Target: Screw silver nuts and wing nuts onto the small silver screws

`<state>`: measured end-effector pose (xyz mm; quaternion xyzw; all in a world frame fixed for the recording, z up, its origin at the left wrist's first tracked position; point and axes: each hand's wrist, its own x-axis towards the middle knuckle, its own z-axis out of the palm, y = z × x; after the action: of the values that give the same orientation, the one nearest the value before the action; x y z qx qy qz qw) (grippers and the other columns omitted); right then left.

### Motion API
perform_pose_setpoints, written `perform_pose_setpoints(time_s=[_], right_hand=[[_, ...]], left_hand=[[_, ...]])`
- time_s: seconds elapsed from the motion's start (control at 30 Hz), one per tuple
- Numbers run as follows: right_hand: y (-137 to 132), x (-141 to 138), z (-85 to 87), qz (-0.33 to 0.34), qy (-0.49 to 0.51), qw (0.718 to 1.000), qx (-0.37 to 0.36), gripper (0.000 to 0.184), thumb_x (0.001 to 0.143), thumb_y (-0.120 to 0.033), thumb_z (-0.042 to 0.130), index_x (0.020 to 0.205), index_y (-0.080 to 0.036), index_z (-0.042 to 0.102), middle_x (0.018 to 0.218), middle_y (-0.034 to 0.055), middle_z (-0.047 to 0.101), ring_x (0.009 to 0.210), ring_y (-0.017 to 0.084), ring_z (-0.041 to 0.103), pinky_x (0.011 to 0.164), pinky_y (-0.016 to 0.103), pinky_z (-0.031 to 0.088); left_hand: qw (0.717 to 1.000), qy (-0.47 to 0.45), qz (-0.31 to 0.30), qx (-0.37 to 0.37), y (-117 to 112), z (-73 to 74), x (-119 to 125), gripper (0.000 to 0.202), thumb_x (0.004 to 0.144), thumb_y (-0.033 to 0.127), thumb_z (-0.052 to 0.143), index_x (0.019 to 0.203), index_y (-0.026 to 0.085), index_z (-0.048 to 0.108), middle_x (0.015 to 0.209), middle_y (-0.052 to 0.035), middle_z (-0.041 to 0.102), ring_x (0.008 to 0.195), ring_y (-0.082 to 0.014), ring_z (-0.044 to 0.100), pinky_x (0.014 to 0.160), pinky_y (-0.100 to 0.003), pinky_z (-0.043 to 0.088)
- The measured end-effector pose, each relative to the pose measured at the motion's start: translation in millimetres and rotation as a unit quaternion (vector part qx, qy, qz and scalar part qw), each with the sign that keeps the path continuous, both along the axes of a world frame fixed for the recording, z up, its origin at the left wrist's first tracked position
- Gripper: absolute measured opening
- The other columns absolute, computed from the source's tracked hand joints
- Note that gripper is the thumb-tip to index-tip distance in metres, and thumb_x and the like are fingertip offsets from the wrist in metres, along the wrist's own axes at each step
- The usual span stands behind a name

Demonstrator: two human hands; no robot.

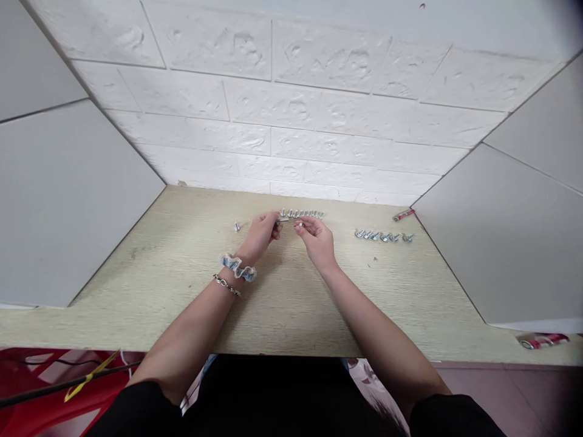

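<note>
Pinching a slim metal piece (283, 220), the left hand (263, 232) has its grip clamped on it; just beside, the right hand (319, 241) has its grip together on a small piece (300, 225) too tiny to identify. From the hands as clock centre, the work looks partway along: a standing row of bolts (290, 213) at twelve and a lying row of bolts (385, 238) at three seem arranged, while the held pieces and a lone bolt (237, 227) at nine seem left. Counted: about eight at twelve, closely bunched; six at three; one at nine. Two red cylinders (403, 214) rest on the counter (282, 303), at three and four.
</note>
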<state>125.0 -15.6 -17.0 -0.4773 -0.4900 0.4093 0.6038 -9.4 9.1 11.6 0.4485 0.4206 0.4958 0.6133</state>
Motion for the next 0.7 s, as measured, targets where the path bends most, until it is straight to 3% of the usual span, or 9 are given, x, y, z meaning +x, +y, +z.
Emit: perform_pose_setpoints(time_s=[0.13,0.37,0.5,0.7], right_hand=[[3,-1,-8.0,-0.001,-0.048,0.999,-0.021,0.025,0.066,-0.033,0.066,0.085,-0.017,0.066,0.095,0.0063,0.066,0.081,0.016,0.062,0.077,0.031,0.05],[16,-16,-18.2,0.035,-0.113,0.991,-0.054,0.025,0.069,-0.026,0.062,0.091,-0.017,0.067,0.093,0.0057,0.068,0.084,0.017,0.062,0.083,0.034,0.048],[30,-28,-21.0,0.032,-0.114,0.993,-0.013,0.036,0.07,-0.019,0.056,0.106,-0.017,0.059,0.096,0.0057,0.066,0.086,0.014,0.062,0.082,0.03,0.049],[43,-36,-26.5,0.035,-0.131,0.99,0.045,0.035,0.072,-0.016,0.053,0.107,-0.018,0.054,0.095,0.0055,0.066,0.088,0.014,0.062,0.085,0.031,0.048]], left_hand=[[0.994,-0.098,0.055,0.002,6,11.1,-10,0.024,0.073,0.027,0.051,0.057,0.019,0.036,0.048,0.0051,0.041,0.039,-0.005,0.033,0.039,-0.018,0.029],[0.977,-0.157,0.143,0.026,16,22.5,-32,0.024,0.073,0.022,0.049,0.055,0.018,0.034,0.047,0.0051,0.04,0.039,-0.0042,0.033,0.038,-0.016,0.029],[0.97,-0.172,0.167,0.029,19,23.4,-37,0.023,0.075,0.021,0.048,0.056,0.018,0.035,0.049,0.0049,0.042,0.039,-0.0041,0.034,0.038,-0.016,0.029],[0.973,-0.161,0.162,0.017,17,23.8,-35,0.023,0.075,0.022,0.049,0.056,0.018,0.035,0.049,0.005,0.042,0.039,-0.0037,0.033,0.038,-0.016,0.029]])
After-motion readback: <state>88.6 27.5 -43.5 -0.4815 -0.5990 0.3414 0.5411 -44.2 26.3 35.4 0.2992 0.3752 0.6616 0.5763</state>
